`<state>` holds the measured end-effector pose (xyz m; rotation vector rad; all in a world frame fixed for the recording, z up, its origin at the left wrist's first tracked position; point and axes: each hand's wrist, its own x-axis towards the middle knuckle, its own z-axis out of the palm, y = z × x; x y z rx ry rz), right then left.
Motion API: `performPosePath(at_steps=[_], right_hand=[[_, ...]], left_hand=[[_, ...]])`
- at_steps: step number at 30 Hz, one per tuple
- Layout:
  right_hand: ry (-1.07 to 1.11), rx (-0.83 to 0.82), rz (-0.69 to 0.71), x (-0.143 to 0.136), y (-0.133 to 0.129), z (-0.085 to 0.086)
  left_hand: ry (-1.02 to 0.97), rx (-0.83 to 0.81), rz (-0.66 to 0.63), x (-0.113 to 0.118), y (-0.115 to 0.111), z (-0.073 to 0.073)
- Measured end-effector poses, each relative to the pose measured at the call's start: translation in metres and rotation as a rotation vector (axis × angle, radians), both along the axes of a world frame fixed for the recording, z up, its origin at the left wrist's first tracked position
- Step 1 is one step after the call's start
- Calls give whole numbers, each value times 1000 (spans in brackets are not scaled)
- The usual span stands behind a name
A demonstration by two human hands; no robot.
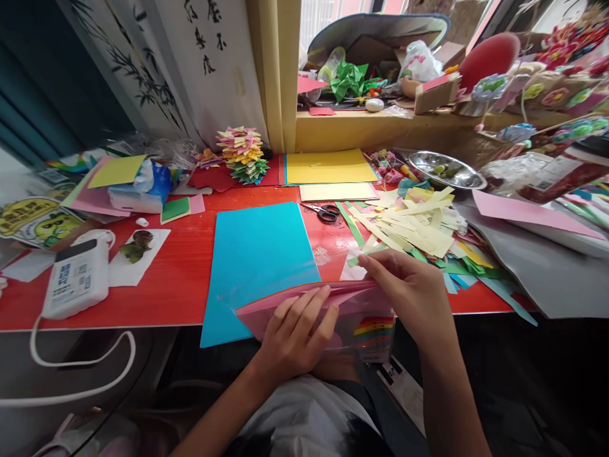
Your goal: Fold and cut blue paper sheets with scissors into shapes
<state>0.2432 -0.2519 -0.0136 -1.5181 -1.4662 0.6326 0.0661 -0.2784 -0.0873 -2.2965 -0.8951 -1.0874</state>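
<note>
A clear plastic packet of coloured paper (347, 336), with pink sheets showing and a rainbow print at its right end, is tilted over the table's front edge. Across its front lie the fingers of my left hand (297, 333), closed on the packet; the thumb is hidden. My right hand (409, 285) pinches the packet's upper right edge between thumb and fingers. Just behind the packet, a blue sheet of paper (261, 254) lies on the red table and juts past its front edge. Black-handled scissors (327, 213) rest beyond that sheet's right corner.
Cut paper strips (409, 222) are heaped on the right, near a metal bowl (447, 170). At the back stand a folded-paper stack (242, 152) and yellow paper (328, 167). A white power strip (78, 279) with its cord sits on the left.
</note>
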Motion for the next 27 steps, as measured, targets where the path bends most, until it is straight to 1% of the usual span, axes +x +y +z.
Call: performPosePath(at_steps=[5, 12, 18, 27], right_hand=[[-40, 41, -7, -1, -4, 1], [-53, 52, -8, -1, -8, 0], [-31, 49, 0, -1, -8, -2], [-22, 37, -26, 0, -9, -2]], left_hand=[[-34, -55, 45, 6, -6, 4], [-57, -24, 8, 7, -6, 5], [-35, 10, -6, 4, -5, 3], [-23, 31, -26, 3, -4, 0]])
